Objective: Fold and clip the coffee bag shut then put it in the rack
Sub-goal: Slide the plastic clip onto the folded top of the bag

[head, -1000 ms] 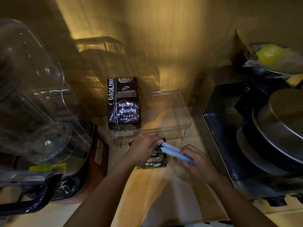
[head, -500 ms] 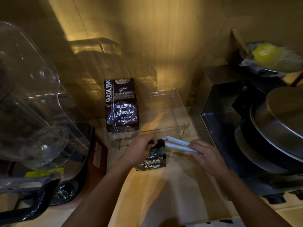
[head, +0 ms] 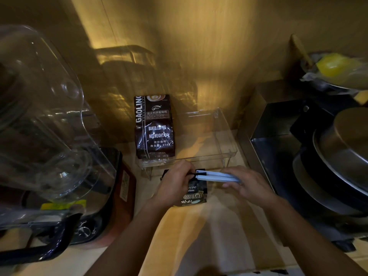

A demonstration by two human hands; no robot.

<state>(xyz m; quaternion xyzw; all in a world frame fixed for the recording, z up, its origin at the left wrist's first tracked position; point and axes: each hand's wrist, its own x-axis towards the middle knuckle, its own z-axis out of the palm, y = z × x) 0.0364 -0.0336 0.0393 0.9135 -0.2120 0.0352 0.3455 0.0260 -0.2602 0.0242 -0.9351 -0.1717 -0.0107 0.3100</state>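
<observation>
A small dark coffee bag (head: pixel 194 193) lies on the wooden counter in front of the clear rack (head: pixel 225 144). My left hand (head: pixel 175 184) presses on the bag's folded top edge. My right hand (head: pixel 247 183) holds a long pale blue bag clip (head: pixel 216 175), whose two arms are slightly apart, with its tip at the bag's top beside my left fingers. A larger dark GAOLING coffee bag (head: pixel 154 126) stands in the rack's left side.
A blender with a clear jug (head: pixel 39 126) fills the left. On the right sit a steel box (head: pixel 278 120), stacked pans with a metal lid (head: pixel 348 148) and a bowl with something yellow (head: pixel 336 64). The wall rises behind the rack.
My right hand drew the clip away to the right and opened it, then brought it back level against the bag's top. My left hand stayed on the bag.
</observation>
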